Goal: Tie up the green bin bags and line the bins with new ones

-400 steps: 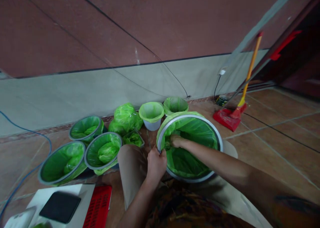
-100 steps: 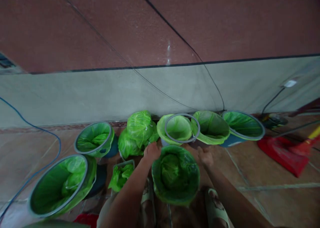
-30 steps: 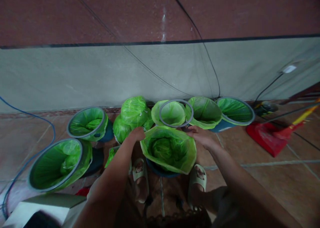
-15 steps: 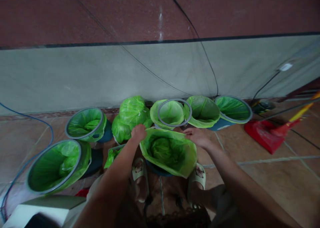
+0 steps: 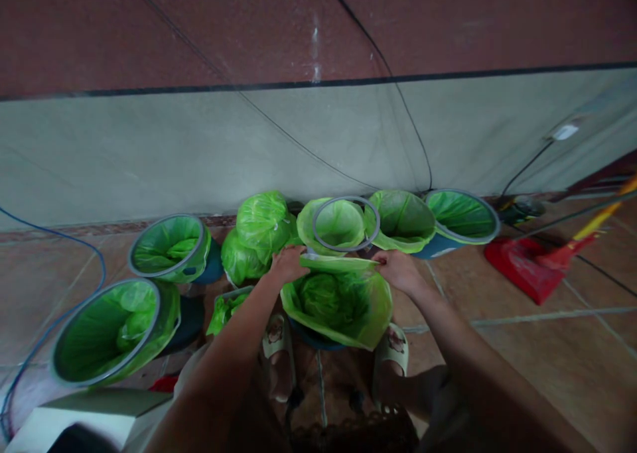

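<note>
Between my feet stands a blue bin lined with a light green plastic bag, whose edge folds over the rim. More green plastic lies bunched inside it. My left hand grips the bag's far edge on the left, its fingertips partly hidden by the plastic. At the far right corner, my right hand pinches the same edge between thumb and fingers. The stretch of bag edge between both hands is pulled fairly straight. Just beyond it, a loose grey ring rests on another green-lined bin.
Green-lined bins with grey rims stand at left and far right. Knotted full green bags lean near the wall. A red dustpan lies right; a white box sits lower left. Cables hang along the wall.
My left hand has shifted right along the bag's far edge, closer to my right hand. The far edge is now drawn straighter; my right hand has moved only slightly.
</note>
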{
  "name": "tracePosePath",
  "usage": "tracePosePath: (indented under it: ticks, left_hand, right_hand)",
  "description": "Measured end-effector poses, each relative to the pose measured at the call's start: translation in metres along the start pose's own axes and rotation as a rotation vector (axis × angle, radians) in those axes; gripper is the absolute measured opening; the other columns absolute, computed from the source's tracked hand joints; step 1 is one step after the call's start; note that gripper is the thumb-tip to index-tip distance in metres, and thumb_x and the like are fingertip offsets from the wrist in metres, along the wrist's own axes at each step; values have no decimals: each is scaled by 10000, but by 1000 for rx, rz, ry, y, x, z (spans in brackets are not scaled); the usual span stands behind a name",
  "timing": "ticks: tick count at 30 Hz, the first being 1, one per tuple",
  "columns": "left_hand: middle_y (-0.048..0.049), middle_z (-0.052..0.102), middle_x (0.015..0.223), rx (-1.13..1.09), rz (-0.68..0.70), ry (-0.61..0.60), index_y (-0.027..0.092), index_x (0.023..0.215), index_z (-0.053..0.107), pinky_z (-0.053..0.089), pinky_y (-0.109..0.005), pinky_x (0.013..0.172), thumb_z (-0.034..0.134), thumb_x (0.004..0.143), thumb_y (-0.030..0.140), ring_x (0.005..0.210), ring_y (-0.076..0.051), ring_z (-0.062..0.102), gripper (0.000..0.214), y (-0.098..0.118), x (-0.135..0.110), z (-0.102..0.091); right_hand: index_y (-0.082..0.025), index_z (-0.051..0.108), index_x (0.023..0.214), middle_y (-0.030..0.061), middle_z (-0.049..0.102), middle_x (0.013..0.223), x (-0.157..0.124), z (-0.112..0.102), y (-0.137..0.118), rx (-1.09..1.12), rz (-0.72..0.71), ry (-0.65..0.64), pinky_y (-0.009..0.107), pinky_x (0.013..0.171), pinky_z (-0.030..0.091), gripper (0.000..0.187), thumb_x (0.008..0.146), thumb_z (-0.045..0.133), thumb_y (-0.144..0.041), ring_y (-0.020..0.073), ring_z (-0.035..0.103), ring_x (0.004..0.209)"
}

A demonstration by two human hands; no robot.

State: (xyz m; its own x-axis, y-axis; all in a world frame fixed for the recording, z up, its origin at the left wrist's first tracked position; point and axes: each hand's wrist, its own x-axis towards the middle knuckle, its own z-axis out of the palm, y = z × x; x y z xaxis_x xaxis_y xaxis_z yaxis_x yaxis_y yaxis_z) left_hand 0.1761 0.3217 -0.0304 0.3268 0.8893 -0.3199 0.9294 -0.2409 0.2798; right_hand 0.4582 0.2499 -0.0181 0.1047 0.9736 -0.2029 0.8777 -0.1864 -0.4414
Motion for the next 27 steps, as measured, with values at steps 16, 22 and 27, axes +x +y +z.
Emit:
tracePosePath:
  ticks: [16, 22, 27]
  left_hand:
    - [-64, 677, 1066, 4, 7, 346, 216, 1035, 684, 481, -265, 805, 459, 931, 290, 920, -183, 658, 259, 25, 2, -2]
    - [-123, 649, 1204, 2, 29, 102, 167, 1297, 538, 477, -309, 918, 675, 787, 404, 1102, -256, 620, 579, 18, 2, 2]
    - [-158, 528, 1404, -146, 18, 28, 142, 1404, 431, 424, -338, 1026, 711, 709, 560, 1270, -291, 522, 858, -3, -4, -19]
  right_hand:
    - [-177, 699, 924, 88, 716, 907, -8, -3, -7, -247, 80, -33, 264, 701, 424, 192, 828, 561, -270, 207, 650, 860]
    - [-165, 691, 1055, 147, 705, 1053, -13, -4, -8, -375, 120, -210, 344, 815, 468, 324, 837, 581, -377, 285, 649, 1007]
    - [-175, 603, 1242, 133, 676, 1175, -12, -5, -18, -296, -42, -162, 341, 882, 461, 445, 854, 585, -393, 276, 625, 1076]
